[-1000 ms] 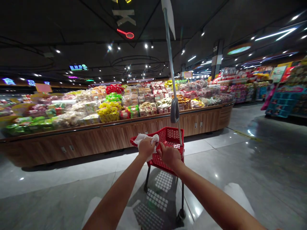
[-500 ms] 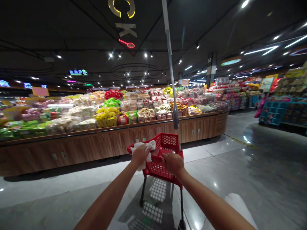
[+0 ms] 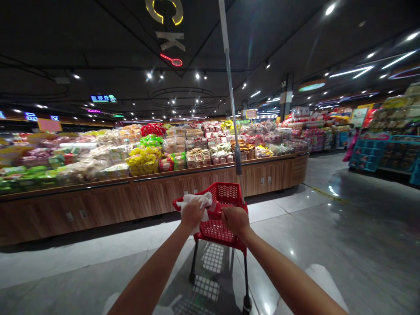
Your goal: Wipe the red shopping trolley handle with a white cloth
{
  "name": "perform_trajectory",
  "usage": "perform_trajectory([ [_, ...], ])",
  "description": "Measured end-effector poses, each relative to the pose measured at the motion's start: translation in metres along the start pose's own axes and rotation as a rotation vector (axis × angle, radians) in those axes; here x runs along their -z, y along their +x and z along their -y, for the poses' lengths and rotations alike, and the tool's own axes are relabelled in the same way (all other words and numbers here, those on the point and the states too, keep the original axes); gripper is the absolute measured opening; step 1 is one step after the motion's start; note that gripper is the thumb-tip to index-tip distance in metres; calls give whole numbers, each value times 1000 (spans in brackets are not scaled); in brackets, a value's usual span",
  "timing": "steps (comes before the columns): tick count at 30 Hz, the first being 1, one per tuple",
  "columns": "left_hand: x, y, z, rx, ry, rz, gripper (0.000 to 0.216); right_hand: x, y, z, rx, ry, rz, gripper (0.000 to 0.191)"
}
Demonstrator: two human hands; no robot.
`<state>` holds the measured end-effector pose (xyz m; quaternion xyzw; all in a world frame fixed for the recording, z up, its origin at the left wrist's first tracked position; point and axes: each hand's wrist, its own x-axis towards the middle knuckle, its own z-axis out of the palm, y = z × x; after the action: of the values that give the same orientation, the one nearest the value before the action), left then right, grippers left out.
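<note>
A red plastic shopping cart [image 3: 219, 232] on dark legs stands right in front of me. My left hand [image 3: 192, 215] is closed on a white cloth [image 3: 204, 200], pressing it against the left part of the cart's handle. The cloth's folds stick out above and below my fingers. My right hand [image 3: 235, 220] is wrapped round the right part of the same red handle. Between the hands a short stretch of handle [image 3: 215, 210] shows. A tall grey pole [image 3: 231, 87] rises at the cart's right side.
Beyond the cart runs a long wood-panelled display counter [image 3: 160, 190] heaped with packaged food. Yellow packets [image 3: 144, 161] sit near its front edge. Blue display racks [image 3: 367, 153] stand to the right. Grey shiny floor [image 3: 328, 232] lies on the right side.
My left hand and the cloth have shifted very slightly on the handle, the cloth lying flatter. My right hand keeps its grip. The whole view has turned a little.
</note>
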<state>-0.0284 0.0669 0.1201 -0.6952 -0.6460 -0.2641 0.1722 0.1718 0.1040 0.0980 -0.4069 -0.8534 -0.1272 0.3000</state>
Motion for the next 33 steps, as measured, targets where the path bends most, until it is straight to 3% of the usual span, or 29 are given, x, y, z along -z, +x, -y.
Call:
perform_trajectory([
  [2, 7, -1, 18, 112, 17, -29, 24, 0, 1, -1, -6, 7, -3, 27],
  [5, 7, -9, 21, 134, 14, -96, 24, -1, 1, -1, -21, 7, -4, 25],
  [9, -6, -16, -14, 46, 14, -127, 26, -2, 2, 0, -35, 2, 4, 23],
  [12, -14, -7, -43, -30, 30, -48, 27, -1, 5, -3, -29, 6, 5, 24],
  [14, -14, 5, -50, -57, 36, 23, 27, 0, 7, -6, -22, 0, 17, 25],
  [17, -5, 20, -35, -22, 66, 109, 27, 3, 10, -8, -21, -18, 42, 28],
  [22, 9, 20, 9, 235, 157, 139, 33, 3, 10, -5, -47, -37, 50, 29],
  [25, 6, 2, 16, 187, 102, 37, 32, 1, 7, -3, -51, -38, 37, 29],
  [28, -3, -18, 7, 114, 44, -95, 34, -2, 5, -2, -59, -14, 8, 28],
  [33, -11, -19, -26, -37, 10, -68, 33, -5, 10, 2, -83, -11, 19, 29],
])
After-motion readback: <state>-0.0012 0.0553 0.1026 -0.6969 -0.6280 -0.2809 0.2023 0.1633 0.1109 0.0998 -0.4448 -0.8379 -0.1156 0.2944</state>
